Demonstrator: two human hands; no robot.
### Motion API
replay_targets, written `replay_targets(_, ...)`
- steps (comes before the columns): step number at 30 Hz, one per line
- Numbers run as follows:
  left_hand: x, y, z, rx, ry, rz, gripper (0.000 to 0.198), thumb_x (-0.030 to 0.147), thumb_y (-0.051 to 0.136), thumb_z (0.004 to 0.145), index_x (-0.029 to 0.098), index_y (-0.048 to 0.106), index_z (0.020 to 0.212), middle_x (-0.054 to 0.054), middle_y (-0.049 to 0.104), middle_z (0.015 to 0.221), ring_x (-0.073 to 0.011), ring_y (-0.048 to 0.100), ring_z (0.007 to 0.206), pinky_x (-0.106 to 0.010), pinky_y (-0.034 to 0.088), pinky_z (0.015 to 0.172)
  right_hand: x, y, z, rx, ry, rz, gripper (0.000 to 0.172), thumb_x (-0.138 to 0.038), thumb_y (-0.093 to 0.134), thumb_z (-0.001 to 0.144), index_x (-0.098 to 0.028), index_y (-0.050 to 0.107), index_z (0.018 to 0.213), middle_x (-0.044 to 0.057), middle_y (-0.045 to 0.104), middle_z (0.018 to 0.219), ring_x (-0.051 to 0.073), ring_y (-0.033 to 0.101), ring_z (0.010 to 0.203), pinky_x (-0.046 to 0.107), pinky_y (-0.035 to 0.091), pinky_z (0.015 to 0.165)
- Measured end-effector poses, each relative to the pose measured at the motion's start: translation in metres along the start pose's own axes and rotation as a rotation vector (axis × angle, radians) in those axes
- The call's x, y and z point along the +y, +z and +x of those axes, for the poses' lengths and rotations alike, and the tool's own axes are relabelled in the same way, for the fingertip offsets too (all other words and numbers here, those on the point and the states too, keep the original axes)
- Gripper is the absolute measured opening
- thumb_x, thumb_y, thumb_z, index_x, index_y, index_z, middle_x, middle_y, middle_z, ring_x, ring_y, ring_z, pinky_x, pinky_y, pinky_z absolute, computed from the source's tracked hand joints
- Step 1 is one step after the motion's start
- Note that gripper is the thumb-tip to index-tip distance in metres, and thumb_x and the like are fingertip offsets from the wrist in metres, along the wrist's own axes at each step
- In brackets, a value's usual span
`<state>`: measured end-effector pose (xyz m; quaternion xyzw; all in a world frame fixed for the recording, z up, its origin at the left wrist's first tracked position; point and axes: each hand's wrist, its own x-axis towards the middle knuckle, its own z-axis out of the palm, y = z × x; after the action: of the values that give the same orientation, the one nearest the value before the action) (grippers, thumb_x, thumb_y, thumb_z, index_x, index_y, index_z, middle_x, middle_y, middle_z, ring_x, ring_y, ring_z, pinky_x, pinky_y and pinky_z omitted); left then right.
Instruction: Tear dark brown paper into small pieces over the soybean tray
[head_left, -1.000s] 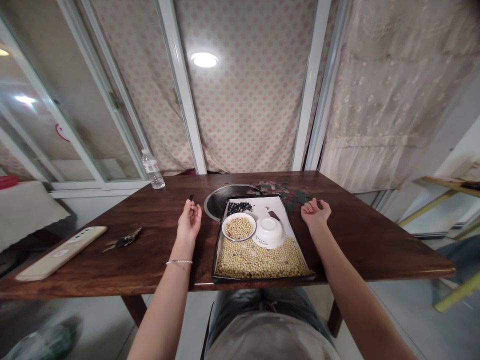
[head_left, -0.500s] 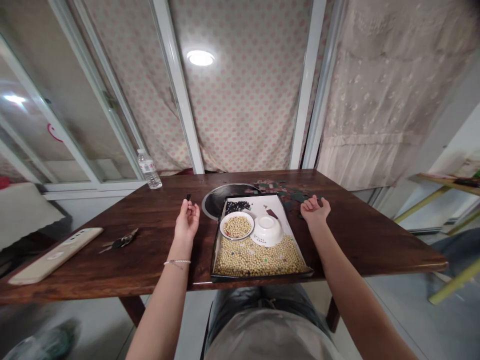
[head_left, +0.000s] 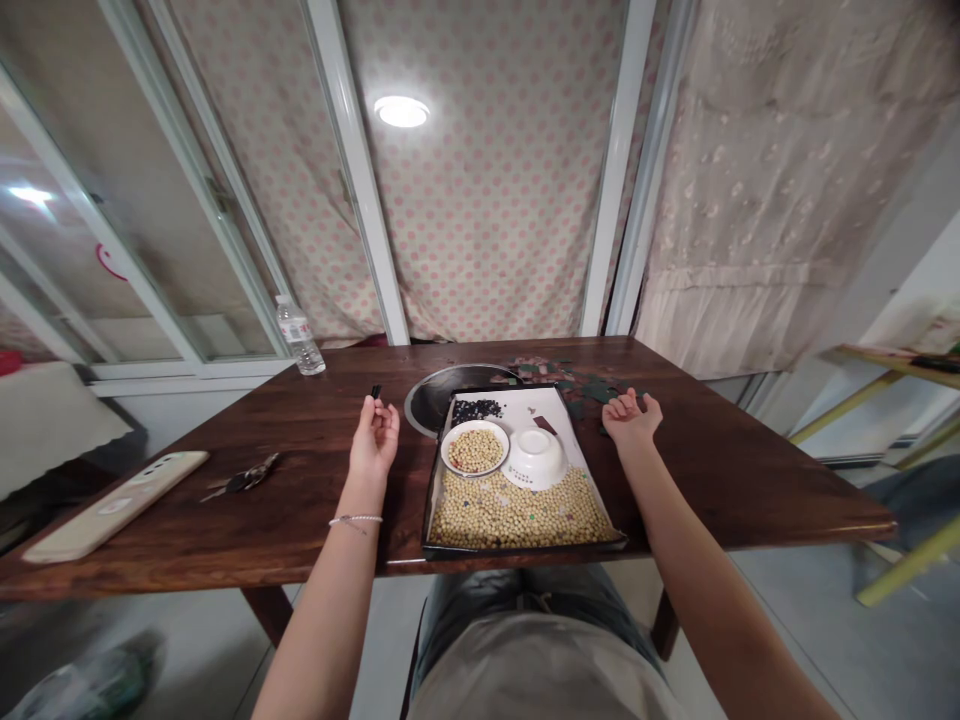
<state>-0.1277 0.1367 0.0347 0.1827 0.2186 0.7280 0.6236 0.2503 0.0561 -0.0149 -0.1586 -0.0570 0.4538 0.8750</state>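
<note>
My left hand (head_left: 374,437), palm up left of the tray, pinches a small black object (head_left: 376,391) between thumb and finger. To the right of the tray my right hand (head_left: 631,416) is raised with curled fingers; whether it holds anything is too small to tell. Between them lies a black-edged tray (head_left: 564,402) with yellowish beans (head_left: 517,515) across its near part. A white bowl of beans (head_left: 475,450) stands upright beside an overturned white bowl (head_left: 535,457). Black beads (head_left: 477,410) and a dark red piece (head_left: 544,425) lie in the tray's far part.
A round dark plate (head_left: 424,402) sits partly behind the tray. Green and reddish pieces (head_left: 592,388) are scattered at the back right. On the left are a phone (head_left: 116,507), keys (head_left: 244,480) and a water bottle (head_left: 299,338). The wooden table's front edge (head_left: 187,577) is near my body.
The view has shifted very slightly. The black object in my left hand is turned a little; both hands otherwise keep about the same place and pose.
</note>
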Motion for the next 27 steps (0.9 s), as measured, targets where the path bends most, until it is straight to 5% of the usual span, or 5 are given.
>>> replay_targets(7, -0.006, 0.000, -0.002, -0.151, 0.146, 0.282, 0.011, 0.023, 0.067, 0.077, 0.015, 0.062, 0.070, 0.006, 0.060, 0.056, 0.0000, 0.054, 0.048, -0.016, 0.050, 0.073, -0.006, 0.023, -0.017, -0.209, -0.017, -0.164, 0.019, -0.035, 0.048, 0.079, -0.019, 0.056, 0.071, -0.009, 0.035, 0.045, 0.005, 0.028, 0.035, 0.017, 0.026, 0.037)
replay_targets(12, -0.023, 0.009, -0.025, -0.407, 0.164, 0.655, 0.038, 0.017, 0.084, 0.046, 0.013, 0.071, 0.081, -0.004, 0.071, 0.075, -0.0156, 0.065, 0.071, -0.029, 0.051, 0.079, 0.010, 0.038, -0.061, -1.092, 0.025, -1.261, 0.011, -0.026, 0.072, 0.065, -0.016, 0.070, 0.069, -0.003, 0.054, 0.053, 0.006, 0.038, 0.047, 0.020, 0.026, 0.043)
replay_targets(15, -0.032, 0.011, -0.032, -0.463, 0.195, 0.805, 0.040, 0.017, 0.084, 0.043, 0.015, 0.072, 0.081, -0.007, 0.072, 0.085, -0.0215, 0.065, 0.083, -0.034, 0.048, 0.086, 0.026, 0.033, -0.080, -1.350, 0.071, -1.569, 0.013, -0.027, 0.068, 0.069, -0.015, 0.074, 0.071, -0.002, 0.052, 0.049, 0.007, 0.037, 0.047, 0.021, 0.025, 0.044)
replay_targets(22, -0.031, 0.003, -0.019, -0.167, 0.484, 0.899, 0.043, 0.030, 0.076, 0.061, 0.014, 0.068, 0.100, -0.009, 0.071, 0.093, -0.0198, 0.065, 0.083, -0.035, 0.050, 0.083, 0.036, 0.031, -0.086, -1.475, -0.255, -1.825, 0.011, -0.025, 0.064, 0.073, -0.023, 0.076, 0.075, -0.001, 0.070, 0.065, 0.008, 0.055, 0.054, 0.021, 0.032, 0.054)
replay_targets(27, -0.026, 0.001, -0.014, -0.060, 0.516, 0.849, 0.043, 0.029, 0.077, 0.058, 0.013, 0.068, 0.097, -0.009, 0.071, 0.089, -0.0184, 0.065, 0.078, -0.035, 0.051, 0.081, 0.038, 0.032, -0.092, -1.512, -0.351, -1.943, 0.015, -0.023, 0.061, 0.076, -0.027, 0.075, 0.075, -0.002, 0.074, 0.075, 0.012, 0.064, 0.068, 0.022, 0.034, 0.059)
